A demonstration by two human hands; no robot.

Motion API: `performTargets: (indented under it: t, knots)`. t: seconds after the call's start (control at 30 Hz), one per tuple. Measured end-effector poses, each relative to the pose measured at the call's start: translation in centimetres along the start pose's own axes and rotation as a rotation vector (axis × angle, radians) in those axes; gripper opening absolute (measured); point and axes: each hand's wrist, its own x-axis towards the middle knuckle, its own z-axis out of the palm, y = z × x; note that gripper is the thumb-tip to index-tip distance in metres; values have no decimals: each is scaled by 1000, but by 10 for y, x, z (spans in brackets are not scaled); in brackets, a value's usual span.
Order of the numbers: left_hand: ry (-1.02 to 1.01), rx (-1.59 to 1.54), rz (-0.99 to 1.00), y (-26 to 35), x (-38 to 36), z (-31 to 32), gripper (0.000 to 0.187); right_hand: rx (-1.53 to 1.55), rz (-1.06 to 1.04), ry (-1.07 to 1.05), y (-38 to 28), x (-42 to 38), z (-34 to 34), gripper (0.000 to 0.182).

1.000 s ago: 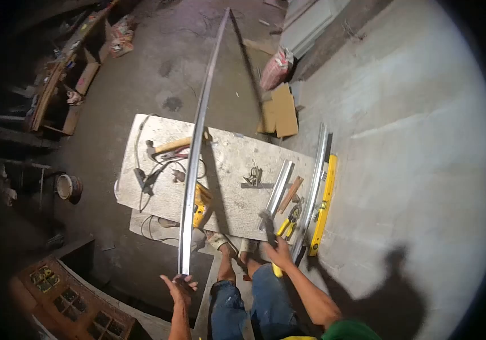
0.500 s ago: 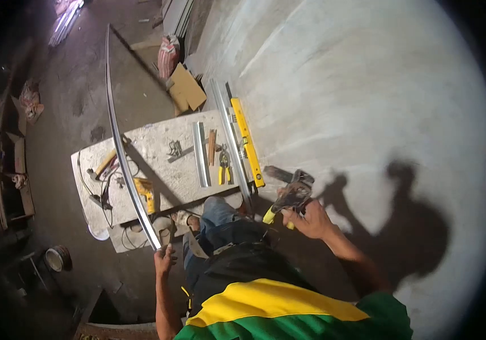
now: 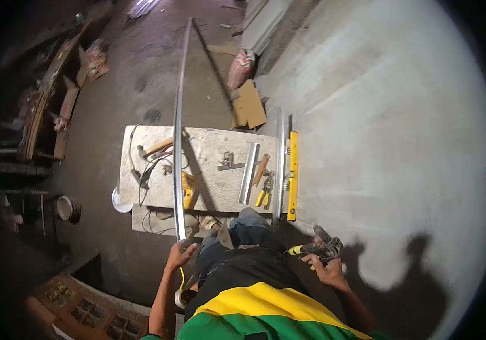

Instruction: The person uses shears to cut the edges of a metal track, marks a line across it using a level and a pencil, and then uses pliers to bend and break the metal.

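Observation:
My left hand [image 3: 180,255] is closed around the near end of a long metal profile [image 3: 179,113], which reaches forward across the white-dusted bench [image 3: 214,148]. In my right hand [image 3: 328,270], beside the wall, is a dark power tool [image 3: 327,247] with a yellow-green part. On the bench lie a yellow drill [image 3: 188,191], a hammer [image 3: 158,147], a short metal profile [image 3: 248,173], a brown strip [image 3: 261,169] and yellow-handled snips [image 3: 265,191]. A yellow spirit level [image 3: 293,175] and another metal profile [image 3: 280,164] lie along the bench's right edge.
The concrete wall [image 3: 390,141] rises on the right. Beyond the bench are a cardboard piece [image 3: 249,106] and a red-white sack [image 3: 242,69]. A bucket [image 3: 68,208] and wooden shelving [image 3: 41,122] are at the left, and hollow blocks [image 3: 87,313] at the lower left.
The view has turned, so the bench appears farther right. The long profile now looks more upright in view, still in my left hand. My right hand and its tool appear lower and farther right.

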Motion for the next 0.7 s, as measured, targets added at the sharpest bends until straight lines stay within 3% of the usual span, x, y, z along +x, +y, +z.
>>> performTargets:
  t: [0.1, 0.13, 0.2, 0.23, 0.27, 0.4, 0.47, 0.57, 0.63, 0.7]
  knots:
    - [-77, 49, 33, 45, -15, 0, 45, -101, 123, -29, 13, -4, 9, 18]
    - [-78, -11, 35, 59, -21, 3, 41, -118, -4, 32, 20, -2, 18, 16]
    - [-138, 4, 118, 60, -23, 10, 37, -739, 375, 110, 134, -35, 40, 39]
    - [-216, 48, 215, 57, -23, 11, 32, -628, -585, 49, 110, -31, 24, 10]
    - [-228, 190, 331, 48, -21, 15, 25, -409, -404, -77, 137, -41, 20, 14]
    - [-178, 138, 417, 28, -35, 38, 22, -436, -359, -194, 138, -26, -3, 23]
    - [-157, 148, 381, 23, -44, 49, 21, -305, 299, -531, 124, -7, -39, 30]
    - [-190, 178, 270, 33, -52, 50, 23, -515, 168, -407, 59, 78, -20, 40]
    - [-166, 155, 105, 25, -62, 60, 26, -542, -30, -444, 67, 128, 19, 35]
    - [-222, 96, 23, 21, -71, 60, 35, -413, 15, -596, 46, 159, 76, 35]
